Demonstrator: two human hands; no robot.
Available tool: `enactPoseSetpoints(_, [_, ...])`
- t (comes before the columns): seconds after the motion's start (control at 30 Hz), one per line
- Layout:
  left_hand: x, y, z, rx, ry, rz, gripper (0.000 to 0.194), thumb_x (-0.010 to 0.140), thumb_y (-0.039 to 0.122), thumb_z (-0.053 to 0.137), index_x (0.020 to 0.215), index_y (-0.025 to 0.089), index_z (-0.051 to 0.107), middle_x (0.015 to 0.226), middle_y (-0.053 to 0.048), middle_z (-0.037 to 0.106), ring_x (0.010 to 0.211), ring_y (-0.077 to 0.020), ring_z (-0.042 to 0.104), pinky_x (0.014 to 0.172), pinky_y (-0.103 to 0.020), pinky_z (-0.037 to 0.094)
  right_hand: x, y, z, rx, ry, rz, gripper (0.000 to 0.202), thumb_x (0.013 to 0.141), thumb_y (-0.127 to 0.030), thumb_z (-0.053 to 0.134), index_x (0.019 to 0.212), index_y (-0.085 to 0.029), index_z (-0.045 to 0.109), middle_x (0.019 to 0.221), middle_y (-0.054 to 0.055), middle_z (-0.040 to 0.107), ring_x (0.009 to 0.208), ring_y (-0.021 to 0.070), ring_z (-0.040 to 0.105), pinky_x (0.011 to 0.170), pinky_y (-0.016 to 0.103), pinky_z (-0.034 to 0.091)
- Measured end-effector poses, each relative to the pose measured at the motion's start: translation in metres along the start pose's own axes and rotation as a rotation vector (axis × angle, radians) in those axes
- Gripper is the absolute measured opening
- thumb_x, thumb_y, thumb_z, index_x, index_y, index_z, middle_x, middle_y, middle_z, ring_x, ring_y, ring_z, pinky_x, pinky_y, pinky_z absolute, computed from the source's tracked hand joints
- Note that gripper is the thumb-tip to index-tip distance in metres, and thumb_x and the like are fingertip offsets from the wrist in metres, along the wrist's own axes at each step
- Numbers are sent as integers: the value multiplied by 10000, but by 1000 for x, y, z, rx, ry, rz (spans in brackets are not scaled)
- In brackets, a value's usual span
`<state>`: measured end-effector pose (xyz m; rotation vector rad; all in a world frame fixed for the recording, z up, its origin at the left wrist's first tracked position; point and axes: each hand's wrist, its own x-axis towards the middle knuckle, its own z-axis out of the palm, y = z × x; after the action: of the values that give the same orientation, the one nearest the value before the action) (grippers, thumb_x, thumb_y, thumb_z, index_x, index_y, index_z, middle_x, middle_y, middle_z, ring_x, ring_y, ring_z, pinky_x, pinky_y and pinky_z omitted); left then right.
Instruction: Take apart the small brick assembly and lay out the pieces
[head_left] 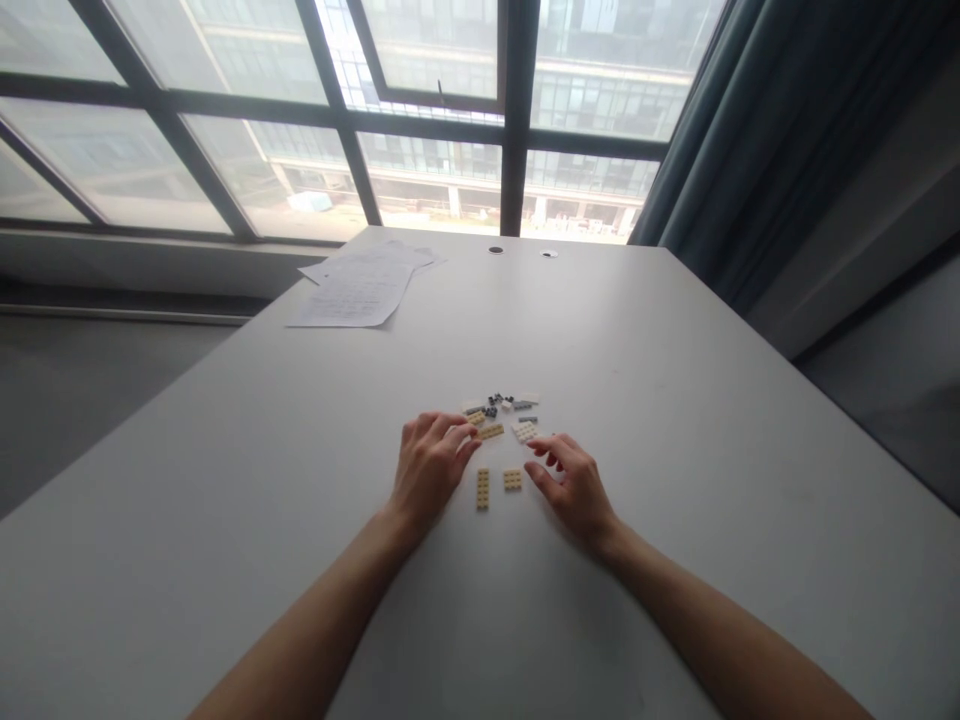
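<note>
My left hand (431, 458) rests on the table with thumb and index finger closed at the left end of a long tan building plate (492, 431). Another tan plate (475, 418) lies just beyond those fingers, partly covered. My right hand (571, 480) is open, its thumb and fingers apart, with nothing between them. Close to its fingertips is a white studded plate (525, 431). Between the hands, nearer to me, a narrow tan plate (482, 490) lies lengthwise beside a squarish tan plate (512, 480).
Behind the hands sit several small dark grey pieces (493, 408), grey strips (528, 419) and a white piece (530, 399). Printed papers (360, 290) lie at the far left of the white table (675, 400). Two round holes mark its far edge, before the window.
</note>
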<state>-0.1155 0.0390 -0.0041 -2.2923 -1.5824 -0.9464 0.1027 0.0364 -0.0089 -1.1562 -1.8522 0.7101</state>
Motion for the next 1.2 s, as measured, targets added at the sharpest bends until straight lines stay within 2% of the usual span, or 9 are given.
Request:
enactPoseSetpoints(0.1, [-1, 12, -3, -86, 39, 98, 95, 871, 257, 610, 937, 199, 646, 957, -51, 695, 948, -224, 554, 850, -383, 404, 2, -3, 1, 256, 9, 120, 221, 831, -310, 623, 1012, -186, 646, 828, 31, 643, 685, 154, 550, 645, 286, 464])
enactPoseSetpoints(0.2, [-1, 22, -4, -173, 67, 158, 84, 873, 232, 608, 947, 195, 621, 889, -42, 691, 896, -200, 568, 823, -348, 418, 4, -6, 4, 501, 33, 216, 190, 818, -340, 639, 915, -177, 651, 745, 15, 649, 636, 135, 553, 603, 262, 460])
enactPoseSetpoints(0.37, [-2, 25, -6, -267, 139, 173, 40, 873, 195, 601, 913, 199, 606, 810, -20, 667, 799, -155, 577, 767, -294, 439, 4, -10, 5, 665, 18, 280, 161, 789, -322, 672, 850, -173, 659, 695, 9, 664, 609, 130, 583, 598, 262, 486])
enactPoseSetpoints(0.57, [-4, 23, -8, -266, 203, 170, 66, 838, 170, 636, 830, 219, 593, 889, -7, 703, 863, -163, 588, 805, -319, 435, -1, -9, 5, 618, -22, 150, 113, 800, -274, 670, 887, -202, 673, 857, 31, 677, 805, 171, 636, 756, 312, 522])
enactPoseSetpoints(0.77, [-3, 23, -7, -260, 206, 172, 55, 854, 214, 624, 804, 224, 603, 876, -10, 711, 836, -161, 597, 791, -314, 444, -1, -4, 4, 552, -25, 108, 122, 790, -278, 681, 885, -203, 666, 854, 35, 672, 810, 180, 632, 778, 329, 520])
enactPoseSetpoints(0.97, [-2, 24, -3, -325, 144, 233, 83, 847, 192, 639, 918, 213, 602, 752, -2, 673, 716, -142, 574, 715, -286, 450, 1, -4, 5, 614, 22, 178, 124, 792, -305, 677, 840, -195, 645, 775, 11, 644, 717, 150, 593, 680, 282, 492])
enactPoseSetpoints(1.2, [-2, 30, -6, -377, 79, 326, 168, 871, 170, 590, 1037, 198, 590, 868, -40, 702, 767, -149, 604, 732, -299, 469, 5, -9, 3, 671, 75, 263, 160, 759, -322, 682, 818, -181, 631, 715, 2, 643, 666, 143, 581, 649, 280, 483])
